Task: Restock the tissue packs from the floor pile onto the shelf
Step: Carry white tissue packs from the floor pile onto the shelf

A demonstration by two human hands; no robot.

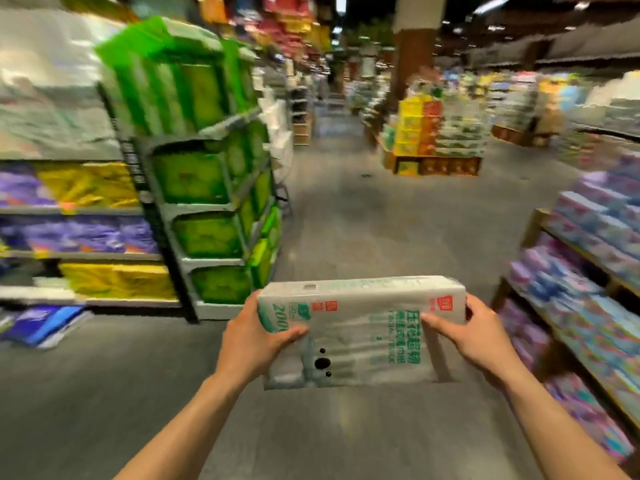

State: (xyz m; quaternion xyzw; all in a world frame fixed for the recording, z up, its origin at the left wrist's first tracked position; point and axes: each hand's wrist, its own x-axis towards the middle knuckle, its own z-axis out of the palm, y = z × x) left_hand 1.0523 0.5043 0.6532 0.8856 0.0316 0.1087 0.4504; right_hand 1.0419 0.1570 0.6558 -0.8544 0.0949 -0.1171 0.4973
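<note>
I hold one white tissue pack (360,327) with green lettering in front of me, above the grey aisle floor. My left hand (252,337) grips its left end, thumb across the top face. My right hand (474,337) grips its right end the same way. The pack lies flat and wide between both hands. A shelf unit (214,202) stacked with green tissue packs stands ahead on the left. The whole view is blurred by motion.
Shelves with yellow and purple packs (79,216) line the far left, with blue packs (45,323) lying on the floor below. A wooden rack of pastel packs (588,271) runs along the right. A pallet display (436,140) stands down the aisle.
</note>
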